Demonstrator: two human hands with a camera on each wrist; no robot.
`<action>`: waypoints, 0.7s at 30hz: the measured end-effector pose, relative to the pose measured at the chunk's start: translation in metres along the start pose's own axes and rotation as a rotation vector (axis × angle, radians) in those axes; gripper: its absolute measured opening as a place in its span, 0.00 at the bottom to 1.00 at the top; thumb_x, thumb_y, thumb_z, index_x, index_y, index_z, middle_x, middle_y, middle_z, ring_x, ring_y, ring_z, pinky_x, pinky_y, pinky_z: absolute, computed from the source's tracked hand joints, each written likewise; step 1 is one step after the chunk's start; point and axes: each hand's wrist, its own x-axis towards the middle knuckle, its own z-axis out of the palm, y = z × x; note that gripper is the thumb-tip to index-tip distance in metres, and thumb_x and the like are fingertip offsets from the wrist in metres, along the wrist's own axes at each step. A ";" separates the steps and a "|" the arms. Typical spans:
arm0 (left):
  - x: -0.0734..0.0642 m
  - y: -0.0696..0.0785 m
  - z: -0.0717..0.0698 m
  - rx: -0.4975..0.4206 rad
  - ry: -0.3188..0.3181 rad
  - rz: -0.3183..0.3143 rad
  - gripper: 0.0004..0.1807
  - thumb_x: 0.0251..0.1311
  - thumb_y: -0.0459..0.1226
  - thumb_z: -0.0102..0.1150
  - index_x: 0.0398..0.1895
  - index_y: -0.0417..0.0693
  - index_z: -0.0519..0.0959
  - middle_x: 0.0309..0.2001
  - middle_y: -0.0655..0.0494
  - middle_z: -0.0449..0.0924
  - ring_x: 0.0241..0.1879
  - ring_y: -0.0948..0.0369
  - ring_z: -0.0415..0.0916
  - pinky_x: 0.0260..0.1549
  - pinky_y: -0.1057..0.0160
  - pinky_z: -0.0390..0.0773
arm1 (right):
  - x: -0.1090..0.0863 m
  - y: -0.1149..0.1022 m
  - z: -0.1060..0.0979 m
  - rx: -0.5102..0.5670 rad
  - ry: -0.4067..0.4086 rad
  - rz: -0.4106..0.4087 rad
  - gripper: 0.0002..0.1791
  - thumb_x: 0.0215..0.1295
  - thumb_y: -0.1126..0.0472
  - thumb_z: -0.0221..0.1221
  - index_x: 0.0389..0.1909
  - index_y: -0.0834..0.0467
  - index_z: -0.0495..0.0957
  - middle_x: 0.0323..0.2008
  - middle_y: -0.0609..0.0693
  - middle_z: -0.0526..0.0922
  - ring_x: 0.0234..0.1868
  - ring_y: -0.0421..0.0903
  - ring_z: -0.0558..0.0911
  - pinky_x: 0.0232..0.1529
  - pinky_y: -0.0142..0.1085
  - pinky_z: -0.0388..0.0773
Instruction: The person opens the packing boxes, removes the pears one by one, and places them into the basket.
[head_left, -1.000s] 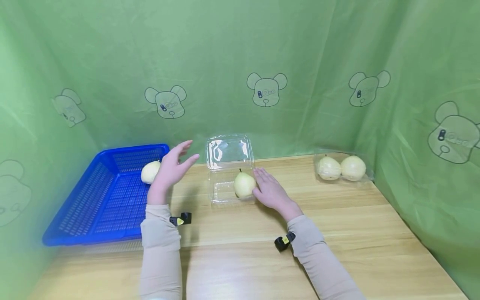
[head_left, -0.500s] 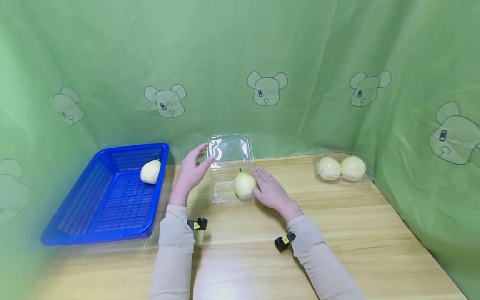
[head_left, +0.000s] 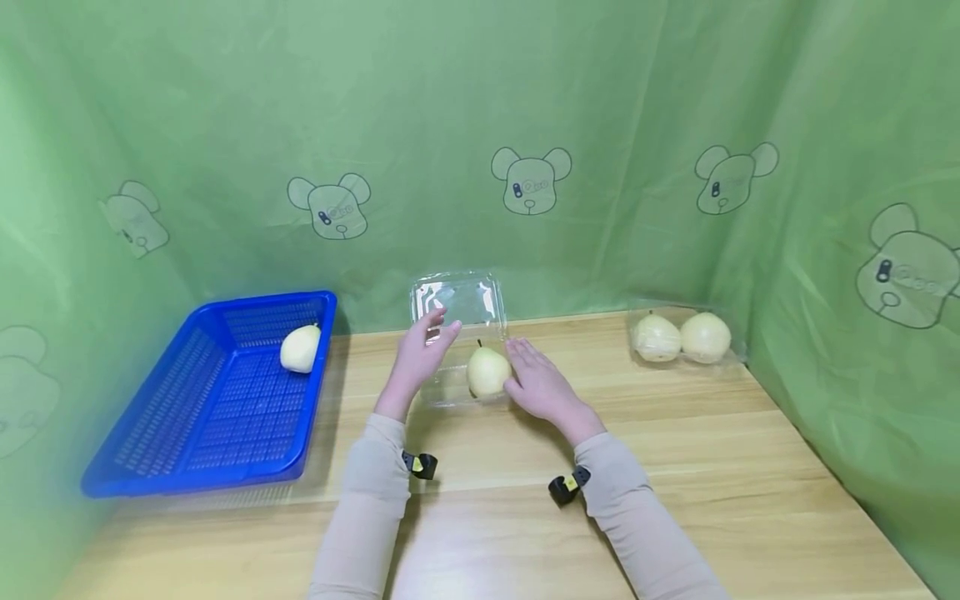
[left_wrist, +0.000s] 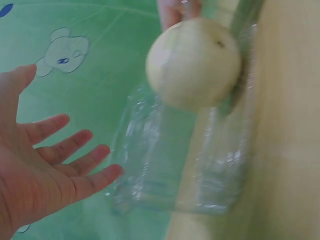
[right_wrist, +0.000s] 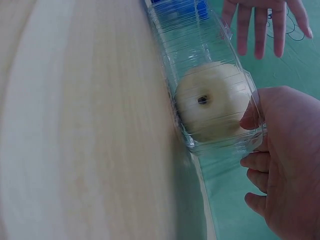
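Note:
A clear plastic clamshell container [head_left: 444, 390] stands on the table, its lid [head_left: 471, 300] raised at the back. In its right half sits a pale yellow pear [head_left: 488, 373]; the left half holds no fruit. My left hand [head_left: 418, 354] hovers over the left side of the container, fingers spread and holding nothing. In the left wrist view, its fingertips [left_wrist: 112, 172] are close to the clear plastic. My right hand [head_left: 543, 385] rests against the container's right side with fingers extended. The right wrist view has its thumb at the container's edge beside the pear.
At left stands a blue plastic basket [head_left: 307, 417] with one pear [head_left: 301, 348] near its right wall. A second clear container [head_left: 738, 354] with two pears [head_left: 705, 337] lies at the back right. Green curtain [head_left: 420, 108] surrounds the wooden table [head_left: 510, 533].
My left hand has moved right, from beside the basket to over the container's left half. My right hand, the container and the pear in it have stayed in place.

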 end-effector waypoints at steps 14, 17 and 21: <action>-0.004 -0.008 0.031 -0.014 -0.022 -0.099 0.38 0.63 0.61 0.52 0.70 0.49 0.65 0.68 0.39 0.67 0.63 0.41 0.71 0.60 0.43 0.74 | 0.001 0.000 0.001 0.007 -0.003 0.003 0.35 0.72 0.52 0.43 0.74 0.66 0.51 0.75 0.62 0.52 0.77 0.60 0.53 0.76 0.51 0.51; -0.003 -0.009 0.038 -0.012 -0.030 -0.114 0.39 0.63 0.61 0.53 0.71 0.49 0.64 0.69 0.39 0.65 0.63 0.42 0.71 0.60 0.43 0.74 | 0.000 -0.001 0.000 0.011 -0.004 0.008 0.35 0.72 0.52 0.43 0.74 0.66 0.51 0.75 0.61 0.52 0.77 0.60 0.53 0.76 0.51 0.51; -0.003 -0.012 0.046 0.005 -0.040 -0.119 0.40 0.62 0.60 0.54 0.72 0.49 0.63 0.69 0.39 0.65 0.63 0.42 0.71 0.60 0.43 0.74 | 0.000 -0.001 -0.001 0.015 -0.003 0.011 0.35 0.72 0.51 0.43 0.74 0.66 0.51 0.76 0.61 0.52 0.77 0.60 0.53 0.76 0.51 0.51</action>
